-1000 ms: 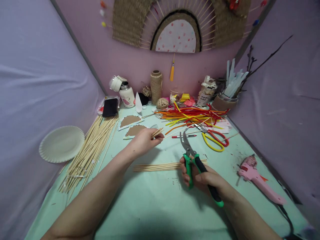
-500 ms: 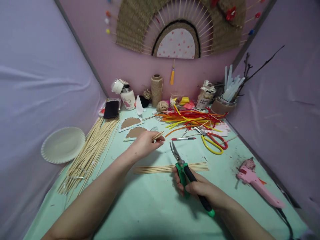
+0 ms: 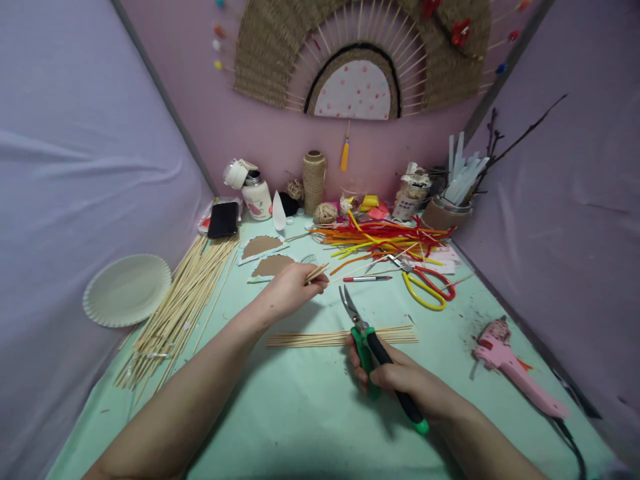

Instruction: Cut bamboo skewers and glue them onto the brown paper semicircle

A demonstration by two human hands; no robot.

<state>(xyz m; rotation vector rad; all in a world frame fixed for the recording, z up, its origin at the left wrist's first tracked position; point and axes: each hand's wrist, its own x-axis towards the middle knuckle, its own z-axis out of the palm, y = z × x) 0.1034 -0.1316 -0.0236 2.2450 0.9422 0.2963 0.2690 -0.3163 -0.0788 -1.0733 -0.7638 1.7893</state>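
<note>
My left hand [image 3: 295, 288] is closed around a few thin bamboo sticks [image 3: 317, 272], whose ends stick out past the fingers toward the right. In my right hand [image 3: 387, 373] are pruning shears [image 3: 364, 333] with green and black handles; their blades stand slightly apart and point up and away from me, with nothing between them. Under the shears lies a row of several bamboo sticks [image 3: 305, 339], side by side across the table, partly covered by my right hand. Just beyond my left hand are two brown half-round cardboard pieces [image 3: 264, 247] with pale edges.
Left, a big bundle of bamboo sticks [image 3: 187, 303] lies beside a paper plate [image 3: 127, 291]. Scissors [image 3: 425, 287], a marker [image 3: 367, 279] and colourful pipe cleaners [image 3: 385, 233] are at the back right. A pink glue gun [image 3: 520, 377] with a cord rests at right. Twine [image 3: 314, 183] stands behind.
Almost nothing differs. Both hands keep their places and their hold on the sticks and the shears; the view has shifted very slightly.
</note>
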